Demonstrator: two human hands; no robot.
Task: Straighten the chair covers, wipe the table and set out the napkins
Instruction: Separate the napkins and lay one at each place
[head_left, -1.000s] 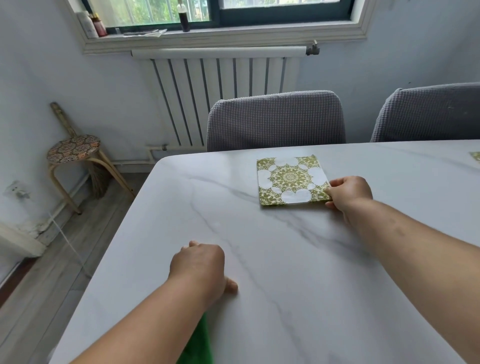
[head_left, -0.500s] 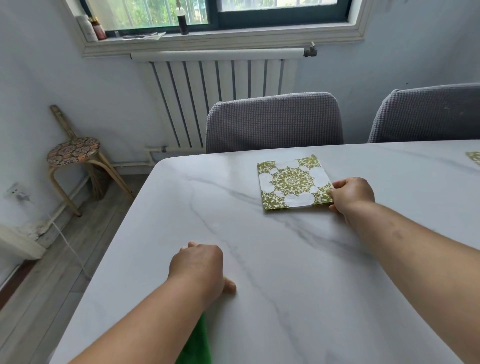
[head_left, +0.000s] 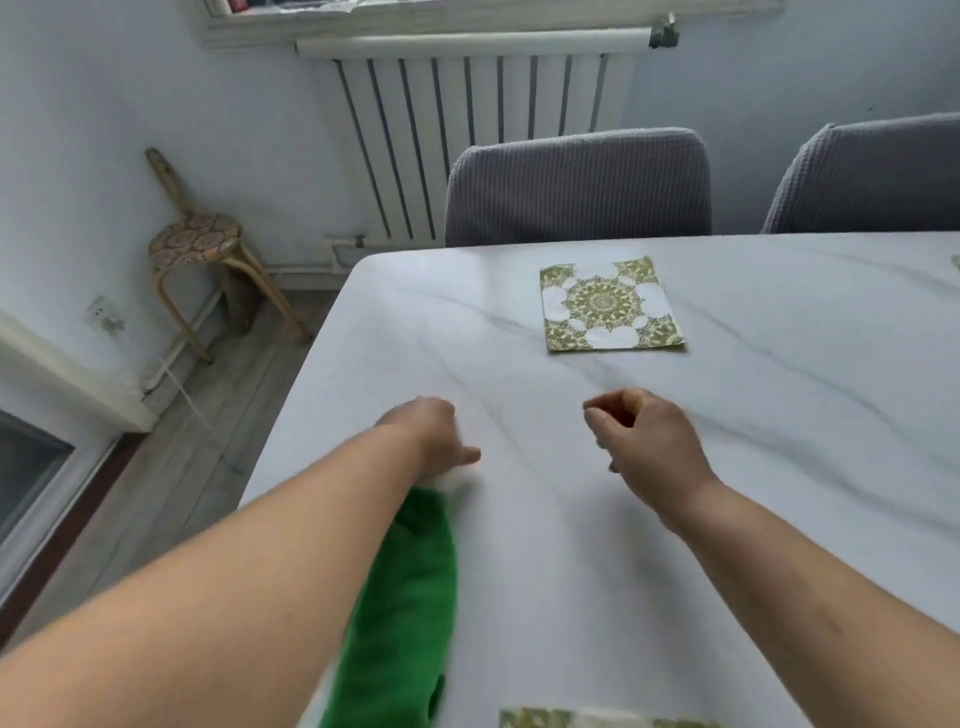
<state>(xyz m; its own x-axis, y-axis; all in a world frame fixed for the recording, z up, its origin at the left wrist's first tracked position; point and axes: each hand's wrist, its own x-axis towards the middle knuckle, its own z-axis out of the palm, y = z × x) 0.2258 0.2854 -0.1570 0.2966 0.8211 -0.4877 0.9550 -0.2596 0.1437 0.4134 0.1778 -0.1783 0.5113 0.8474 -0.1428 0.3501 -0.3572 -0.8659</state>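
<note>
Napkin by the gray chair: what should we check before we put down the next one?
1. The placed napkin lies flat in front of the gray chair: ok.
2. The right hand is off it and holds nothing: ok.
3. The left hand has a grip on the green cloth: cannot tell, blurred.
4. A second napkin waits at the near edge: ok.
5. The table is wiped clean: cannot tell.

Right hand (head_left: 644, 441): released the napkin (head_left: 610, 306), pulled back, fingers curled.
Left hand (head_left: 426, 441): shifted forward, dragging the green cloth (head_left: 405, 597).
</note>
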